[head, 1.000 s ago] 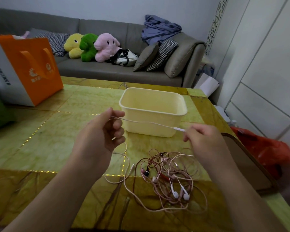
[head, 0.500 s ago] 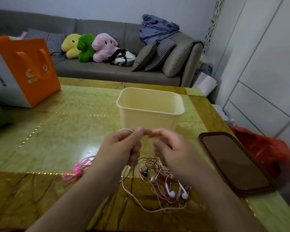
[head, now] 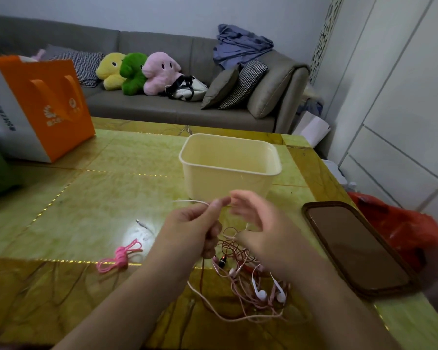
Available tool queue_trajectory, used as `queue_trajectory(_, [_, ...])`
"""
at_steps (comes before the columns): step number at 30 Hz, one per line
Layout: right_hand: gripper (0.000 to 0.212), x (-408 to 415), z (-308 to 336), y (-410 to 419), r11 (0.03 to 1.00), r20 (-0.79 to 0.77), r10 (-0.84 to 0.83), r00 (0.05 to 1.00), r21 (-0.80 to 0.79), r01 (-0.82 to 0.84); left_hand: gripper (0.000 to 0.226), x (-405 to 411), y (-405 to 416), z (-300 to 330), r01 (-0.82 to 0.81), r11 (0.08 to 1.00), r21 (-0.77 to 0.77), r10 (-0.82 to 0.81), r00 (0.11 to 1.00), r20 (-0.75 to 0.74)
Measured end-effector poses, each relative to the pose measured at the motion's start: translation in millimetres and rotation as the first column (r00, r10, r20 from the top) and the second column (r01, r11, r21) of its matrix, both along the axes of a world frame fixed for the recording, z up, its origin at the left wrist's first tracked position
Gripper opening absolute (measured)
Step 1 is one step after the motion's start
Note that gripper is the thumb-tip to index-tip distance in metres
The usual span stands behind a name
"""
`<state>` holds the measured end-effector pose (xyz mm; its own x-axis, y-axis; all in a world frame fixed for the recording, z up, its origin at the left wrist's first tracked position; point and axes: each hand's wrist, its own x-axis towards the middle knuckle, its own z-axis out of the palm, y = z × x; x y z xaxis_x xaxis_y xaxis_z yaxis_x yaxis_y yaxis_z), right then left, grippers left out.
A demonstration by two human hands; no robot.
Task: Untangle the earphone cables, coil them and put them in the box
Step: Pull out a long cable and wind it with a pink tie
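- A pale white earphone cable is pinched between the thumb and curled fingers of the left hand, just in front of the box.
- The right hand is held beside the left, its fingertips close to the left thumb; it is blurred, and whether the cable is pinched by it cannot be told.
- A tangle of earphone cables, pink, dark red and white, is spread on the table beneath and in front of both hands.
- Two white earbuds are seen at the near edge of the tangle, side by side.
- A thin pale strand is looped out from the tangle toward the near table edge.
- A cream plastic box is placed upright on the table just beyond the hands; nothing can be made out inside it.
- A coiled bright pink cable is laid on the table to the left of the left forearm, apart from the tangle.
- A small metal jack plug is seen on the table near the pink coil.
- A dark phone is laid face up near the table's right edge.
- An orange paper bag is stood at the far left of the table.
- A grey sofa with three plush toys is seen beyond the table.
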<state>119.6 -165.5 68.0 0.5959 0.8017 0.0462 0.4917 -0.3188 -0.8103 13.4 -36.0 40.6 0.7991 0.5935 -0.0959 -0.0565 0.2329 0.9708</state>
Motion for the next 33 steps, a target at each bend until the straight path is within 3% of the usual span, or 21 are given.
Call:
queue_trajectory(3, [0.066, -10, -11, 8, 0.987, -0.199, 0.084, 0.976, 0.155, -0.053, 0.033, 2, -5, -2, 0.002, 1.000, 0.024, -0.002, 1.000, -0.005])
queue_trajectory(10, [0.046, -4, -12, 4, 0.983, -0.219, 0.086, 0.972, 0.180, -0.047, 0.021, -4, 3, 3, 0.053, 0.998, -0.020, -0.053, 0.999, 0.007])
queue_trajectory(15, [0.025, -4, -14, 8, 0.985, -0.301, 0.055, 0.952, 0.173, -0.002, 0.046, -6, 3, 5, 0.183, 0.979, -0.087, -0.191, 0.978, -0.086])
queue_trajectory(19, [0.023, -3, -18, 6, 0.960, -0.640, 0.122, 0.759, 0.269, 0.072, 0.032, -10, 4, 12, 0.265, 0.958, -0.105, -0.271, 0.962, -0.039])
queue_trajectory(21, [0.013, -4, -16, 5, 0.949, -0.681, 0.196, 0.705, 0.313, 0.038, 0.032, -10, 3, 14, 0.279, 0.953, -0.116, -0.284, 0.958, -0.027])
queue_trajectory(24, [0.013, 1, -16, 5, 0.956, -0.643, 0.161, 0.748, 0.291, 0.045, 0.033, -8, 5, 13, 0.214, 0.967, -0.139, -0.212, 0.977, 0.035])
queue_trajectory(27, [0.022, 14, -14, 0, 0.979, -0.495, -0.042, 0.868, 0.153, 0.134, 0.034, -5, 18, 10, 0.055, 0.973, -0.223, -0.029, 0.992, 0.120])
queue_trajectory(30, [0.022, 26, -11, -8, 0.941, -0.246, -0.325, 0.913, 0.015, 0.339, 0.034, -7, 32, 7, -0.097, 0.952, -0.292, 0.149, 0.975, 0.162])
queue_trajectory(33, [0.014, 29, -15, -11, 0.873, 0.193, -0.467, 0.863, -0.053, 0.484, 0.033, -9, 38, 6, -0.150, 0.947, -0.285, 0.199, 0.968, 0.153])
